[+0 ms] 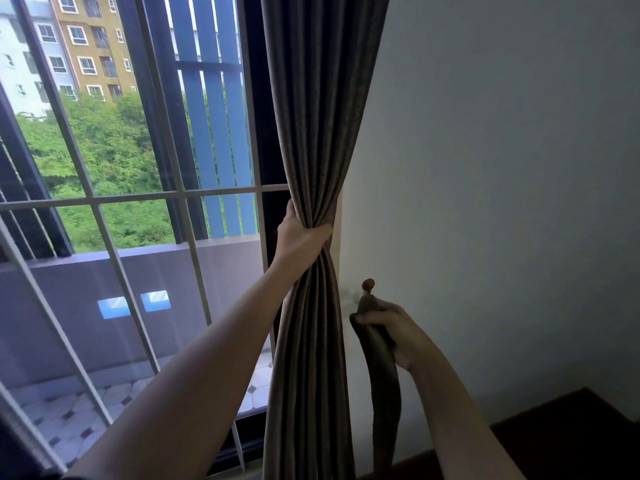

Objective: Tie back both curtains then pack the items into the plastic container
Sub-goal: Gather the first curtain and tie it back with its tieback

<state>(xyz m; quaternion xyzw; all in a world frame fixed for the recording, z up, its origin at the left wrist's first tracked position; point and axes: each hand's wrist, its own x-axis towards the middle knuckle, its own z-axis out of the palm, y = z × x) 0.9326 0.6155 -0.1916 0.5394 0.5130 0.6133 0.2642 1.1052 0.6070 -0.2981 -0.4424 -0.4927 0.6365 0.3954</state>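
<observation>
The left hand (301, 235) is clamped round the grey-brown pleated fabric curtain (322, 98), fingers wrapped behind the bunched folds. It pinches the curtain to a waist at the right edge of the window (138, 202), just beside the pale wall (502, 168). The right hand (388, 327) has its fingers curled round the matching grey-brown fabric tie-back strap (384, 393). The strap's top end hangs from a small round brown wall knob (368, 284) and its length dangles below the fist. The likely trouble is that tugging the strap sideways lifts its end off the knob. Any slackening of the left hand would also let outer folds spill free before the strap is round them. The plastic container is not in view.
</observation>
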